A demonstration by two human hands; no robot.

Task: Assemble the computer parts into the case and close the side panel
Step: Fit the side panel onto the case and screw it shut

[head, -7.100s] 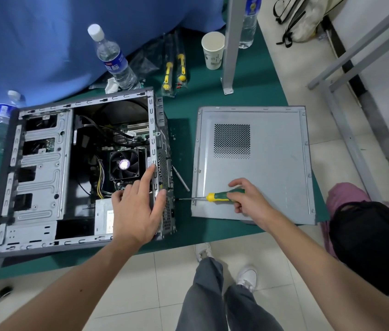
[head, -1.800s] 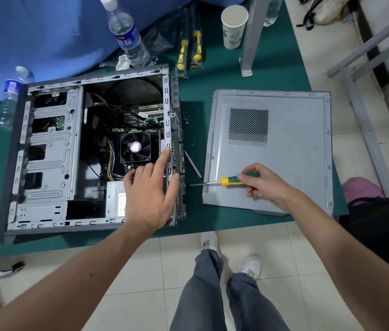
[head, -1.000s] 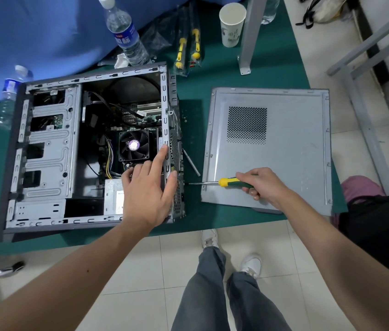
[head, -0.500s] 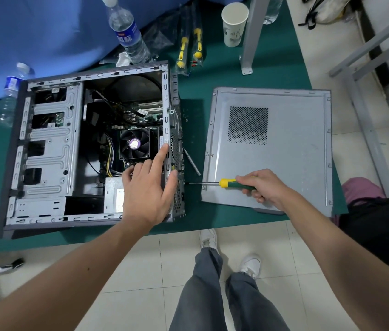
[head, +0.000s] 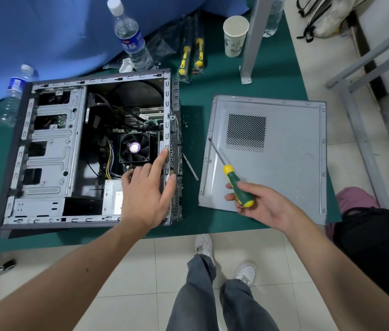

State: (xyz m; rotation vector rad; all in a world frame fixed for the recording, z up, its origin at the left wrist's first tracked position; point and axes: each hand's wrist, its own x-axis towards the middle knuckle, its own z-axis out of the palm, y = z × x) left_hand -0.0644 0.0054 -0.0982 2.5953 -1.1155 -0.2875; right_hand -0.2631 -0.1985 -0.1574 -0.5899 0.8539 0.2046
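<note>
The open grey computer case (head: 45, 149) lies on its side on the green table, with the motherboard and a black CPU fan (head: 135, 147) showing inside. My left hand (head: 146, 193) rests on the case's rear frame, fingers straight, index finger along the edge. To the right lies the grey side panel (head: 284, 163), flat, vent holes up. My right hand (head: 258, 204) holds a green and yellow screwdriver (head: 232, 179) above the panel's near left corner, its tip pointing up and away from the case.
Two water bottles (head: 131, 37) (head: 13, 96), a paper cup (head: 235, 35) and bagged yellow screwdrivers (head: 191, 56) stand behind the case. A metal post (head: 252, 39) rises at the back. A thin metal rod (head: 189, 166) lies between case and panel. A dark bag (head: 377, 247) sits on the floor at right.
My right hand pulled the screwdriver back from the case's rear edge and swung its tip up over the side panel. My left hand stays on the case frame.
</note>
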